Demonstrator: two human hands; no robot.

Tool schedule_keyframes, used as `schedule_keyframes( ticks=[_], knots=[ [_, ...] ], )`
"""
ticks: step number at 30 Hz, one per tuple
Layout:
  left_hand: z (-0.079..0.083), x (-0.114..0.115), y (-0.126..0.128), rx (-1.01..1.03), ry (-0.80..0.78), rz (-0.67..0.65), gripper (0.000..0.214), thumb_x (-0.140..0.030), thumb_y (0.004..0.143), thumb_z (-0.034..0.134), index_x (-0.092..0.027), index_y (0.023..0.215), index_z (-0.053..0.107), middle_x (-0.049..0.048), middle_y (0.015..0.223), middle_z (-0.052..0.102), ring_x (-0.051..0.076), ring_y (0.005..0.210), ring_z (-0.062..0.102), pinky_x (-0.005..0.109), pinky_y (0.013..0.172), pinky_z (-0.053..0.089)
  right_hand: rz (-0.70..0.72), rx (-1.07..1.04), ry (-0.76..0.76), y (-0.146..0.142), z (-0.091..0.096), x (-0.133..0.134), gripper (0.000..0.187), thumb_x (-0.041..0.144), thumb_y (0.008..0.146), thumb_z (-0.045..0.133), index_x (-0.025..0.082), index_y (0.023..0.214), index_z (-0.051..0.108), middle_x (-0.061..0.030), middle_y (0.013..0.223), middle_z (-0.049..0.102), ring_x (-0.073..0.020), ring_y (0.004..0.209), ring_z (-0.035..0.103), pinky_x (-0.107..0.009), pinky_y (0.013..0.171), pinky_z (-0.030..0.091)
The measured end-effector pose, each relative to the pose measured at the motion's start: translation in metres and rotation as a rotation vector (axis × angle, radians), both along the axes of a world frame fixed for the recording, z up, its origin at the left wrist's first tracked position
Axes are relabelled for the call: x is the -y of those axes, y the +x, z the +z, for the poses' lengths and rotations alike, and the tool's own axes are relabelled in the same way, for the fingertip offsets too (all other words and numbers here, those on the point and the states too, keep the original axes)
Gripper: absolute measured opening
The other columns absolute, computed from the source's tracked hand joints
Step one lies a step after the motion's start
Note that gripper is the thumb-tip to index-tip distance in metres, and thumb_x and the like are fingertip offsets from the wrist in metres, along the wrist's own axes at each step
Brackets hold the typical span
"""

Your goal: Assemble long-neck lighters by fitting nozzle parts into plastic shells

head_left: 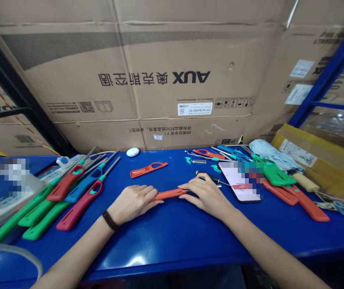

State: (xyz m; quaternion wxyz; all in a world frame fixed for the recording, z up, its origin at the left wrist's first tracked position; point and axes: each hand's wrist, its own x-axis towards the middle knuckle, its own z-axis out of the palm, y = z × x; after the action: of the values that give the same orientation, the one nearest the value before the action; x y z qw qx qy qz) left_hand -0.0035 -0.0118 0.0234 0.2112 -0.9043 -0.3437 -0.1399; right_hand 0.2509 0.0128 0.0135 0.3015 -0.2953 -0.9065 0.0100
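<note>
On my feed, the work in hand sits at the middle of the blue worktop, where an orange utility-lighter handle lies crosswise between my operator's two hands, closer to the near edge than the far one. The left hand, with a black wristband at its wrist, comes in from the near side, its fingers together and reaching the handle's left end. The right hand has its fingers slightly apart and laid over the handle's right end. At this angle I can't tell whether either hand is clamped on the handle or only touching it. Just past the right hand lies what looks like a small black-handled screwdriver, beside a phone whose screen is blurred out. A second orange handle lies alone ahead of the hands, and a white round object sits by the far edge. Toward the left end, red, blue and green lighters lie fanned out, their metal nozzles pointing toward the far edge. Toward the right end, more orange-red lighter handles and a green one lie in a loose heap, with a folded pale-blue cloth behind them.
</note>
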Motion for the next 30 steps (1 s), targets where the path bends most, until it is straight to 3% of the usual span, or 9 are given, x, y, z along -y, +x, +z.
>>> schedule_keyframes(
  ticks=[7, 11, 15, 20, 25, 30],
  knots=[
    [0.002, 0.000, -0.002, 0.018, -0.107, -0.002, 0.040, -0.045, 0.094, 0.038, -0.018, 0.070, 0.053, -0.0012, 0.061, 0.058, 0.012, 0.054, 0.057, 0.023, 0.050, 0.035, 0.046, 0.066, 0.070, -0.006, -0.008, 0.002, 0.024, 0.030, 0.095, 0.042, 0.014, 0.098, 0.060, -0.0089, 0.090, 0.065, -0.0199, 0.086, 0.057, -0.036, 0.083, 0.044],
    [0.005, 0.002, 0.003, 0.025, -0.053, -0.001, 0.041, -0.047, 0.093, 0.040, -0.017, 0.070, 0.056, -0.0014, 0.059, 0.055, 0.011, 0.052, 0.055, 0.023, 0.050, 0.035, 0.094, 0.067, 0.075, -0.011, -0.010, 0.005, 0.024, 0.028, 0.096, 0.039, 0.015, 0.092, 0.059, -0.0076, 0.083, 0.062, -0.0187, 0.082, 0.055, -0.035, 0.081, 0.044],
    [0.006, 0.002, 0.011, 0.013, -0.052, -0.054, 0.036, -0.045, 0.094, 0.039, -0.018, 0.084, 0.061, 0.0001, 0.068, 0.060, 0.013, 0.060, 0.059, 0.024, 0.055, 0.040, 0.097, 0.025, 0.024, -0.012, -0.011, 0.006, 0.020, 0.029, 0.094, 0.043, 0.015, 0.093, 0.058, -0.0072, 0.085, 0.060, -0.0188, 0.084, 0.054, -0.033, 0.080, 0.045],
    [0.007, 0.004, 0.016, 0.073, -0.194, -0.088, 0.028, -0.034, 0.096, 0.039, -0.018, 0.108, 0.058, 0.0027, 0.087, 0.067, 0.015, 0.076, 0.064, 0.024, 0.066, 0.046, 0.110, 0.032, -0.005, -0.009, -0.009, 0.007, 0.021, 0.029, 0.094, 0.043, 0.015, 0.090, 0.057, -0.0066, 0.084, 0.059, -0.0180, 0.082, 0.053, -0.031, 0.079, 0.044],
    [0.007, 0.007, 0.020, 0.180, -0.321, -0.022, 0.025, -0.034, 0.095, 0.042, -0.020, 0.103, 0.062, 0.0017, 0.081, 0.067, 0.015, 0.074, 0.064, 0.023, 0.063, 0.044, 0.101, 0.047, -0.016, -0.008, -0.007, 0.007, 0.021, 0.027, 0.094, 0.044, 0.014, 0.087, 0.059, -0.0066, 0.082, 0.059, -0.0180, 0.081, 0.052, -0.031, 0.078, 0.043],
    [0.005, 0.002, 0.022, 0.244, -0.401, 0.026, 0.029, -0.037, 0.094, 0.042, -0.022, 0.096, 0.066, 0.0007, 0.073, 0.065, 0.014, 0.066, 0.062, 0.022, 0.058, 0.041, 0.048, 0.075, 0.016, -0.010, 0.004, 0.000, 0.018, 0.028, 0.093, 0.048, 0.018, 0.095, 0.062, -0.0042, 0.087, 0.068, -0.0184, 0.085, 0.057, -0.037, 0.088, 0.037]
  ],
)
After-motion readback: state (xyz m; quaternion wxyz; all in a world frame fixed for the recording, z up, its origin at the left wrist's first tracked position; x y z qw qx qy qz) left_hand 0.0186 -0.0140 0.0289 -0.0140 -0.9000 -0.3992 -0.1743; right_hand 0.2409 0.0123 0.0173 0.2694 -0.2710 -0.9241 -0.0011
